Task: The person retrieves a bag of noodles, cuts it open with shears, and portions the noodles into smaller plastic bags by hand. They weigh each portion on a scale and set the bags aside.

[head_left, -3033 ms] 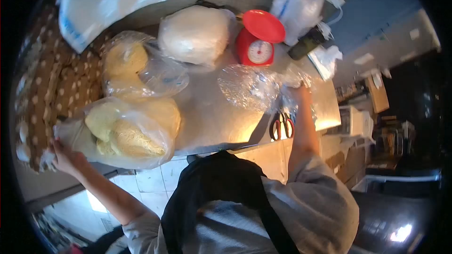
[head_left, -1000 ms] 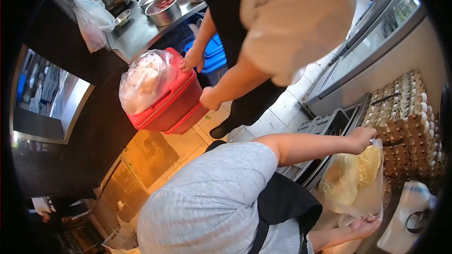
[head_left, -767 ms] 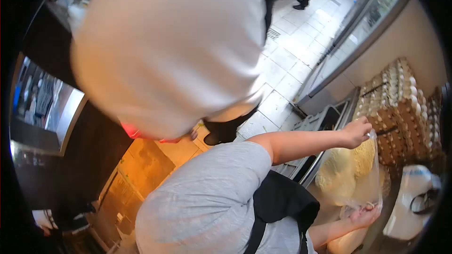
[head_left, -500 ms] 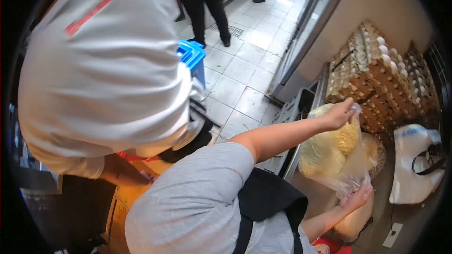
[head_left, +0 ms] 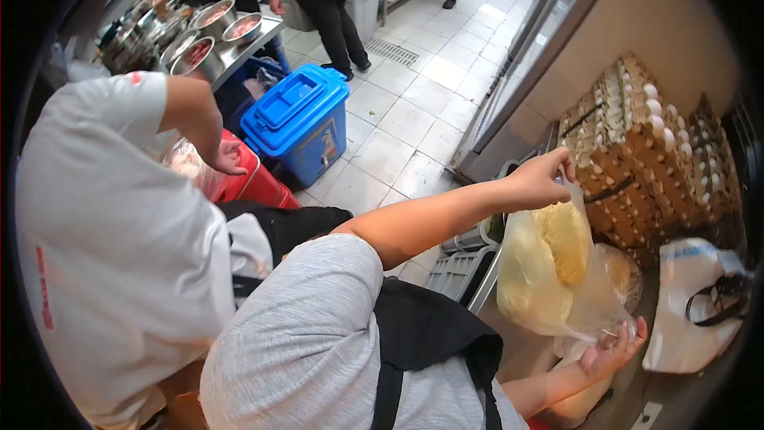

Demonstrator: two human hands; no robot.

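Note:
A clear plastic bag (head_left: 593, 302) holds rounded yellow masses of food (head_left: 563, 243) with a fine, stringy or crumbly texture. Its upper edge is pinched in the fingers of my left hand (head_left: 545, 179), with that arm stretched out across the view. My right hand (head_left: 613, 353), palm turned up, has its fingers curled at the bag's lower edge. Behind the held bag, partly hidden, sits another clear bag (head_left: 621, 271) with pale contents. A pale bundle (head_left: 579, 408) lies under my right forearm.
Stacked egg trays (head_left: 629, 143) stand against the wall. A white plastic bag (head_left: 692, 310) lies to the right. Close by on the left is a co-worker in white (head_left: 127, 215). Past them are a blue lidded bin (head_left: 298, 115), a red container (head_left: 251, 183) and metal bowls (head_left: 199, 56).
The co-worker in white has shifted left and raised an arm, uncovering the blue bin, red container and bowls. My hands stay on the bag, with the right-hand fingers more spread. The view has shifted.

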